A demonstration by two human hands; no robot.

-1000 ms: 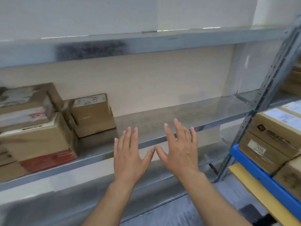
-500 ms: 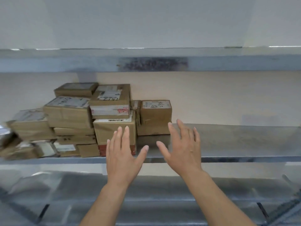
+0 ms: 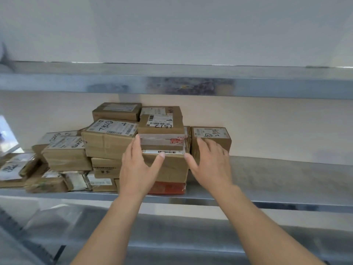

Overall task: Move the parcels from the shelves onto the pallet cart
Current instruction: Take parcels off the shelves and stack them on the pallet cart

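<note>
Metal shelf (image 3: 286, 175): stacked parcels (image 3: 160, 127) flat, labels upward

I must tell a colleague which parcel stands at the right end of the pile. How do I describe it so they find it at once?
On the middle metal shelf, brown parcels are piled toward the left. At the pile's right end one small carton stands on the shelf itself, behind the right hand. Nothing is stacked on it, and its top label bears a handwritten 2934.
</note>
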